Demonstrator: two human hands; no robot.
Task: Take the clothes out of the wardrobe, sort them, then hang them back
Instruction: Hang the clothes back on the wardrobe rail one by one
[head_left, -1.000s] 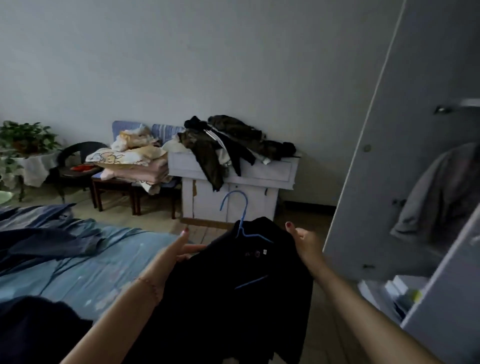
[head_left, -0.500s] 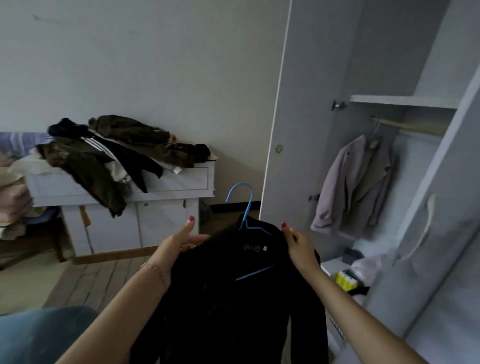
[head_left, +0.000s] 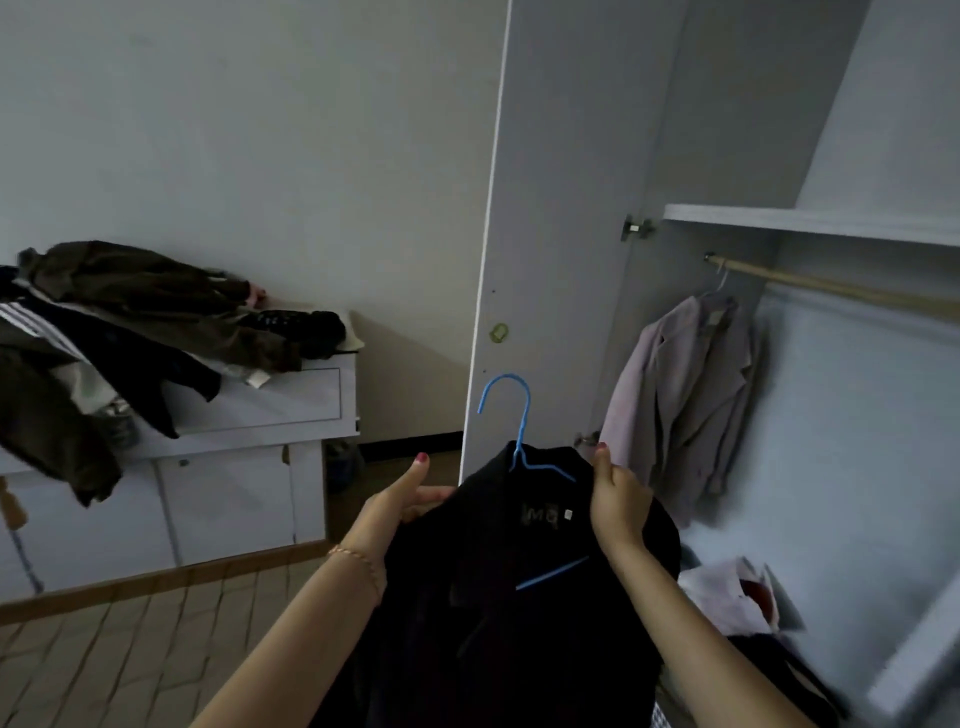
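A black jacket (head_left: 498, 597) hangs on a blue hanger (head_left: 511, 415) in front of me, its hook pointing up. My left hand (head_left: 397, 506) grips the jacket's left shoulder, thumb raised. My right hand (head_left: 618, 501) grips the right shoulder. The open wardrobe (head_left: 831, 223) stands to the right with a wooden rail (head_left: 831, 288) under a shelf. A pale pink-grey blazer (head_left: 685, 395) hangs at the rail's left end.
The wardrobe door (head_left: 550, 234) stands open just behind the hanger. A white cabinet (head_left: 234, 457) on the left carries a heap of dark clothes (head_left: 130, 322). Loose items (head_left: 737, 597) lie on the wardrobe floor. Tiled floor (head_left: 130, 649) shows at the lower left.
The view has swung right from the bed and chairs to the open wardrobe. Both hands kept their hold on the black jacket and carried it closer to the wardrobe.
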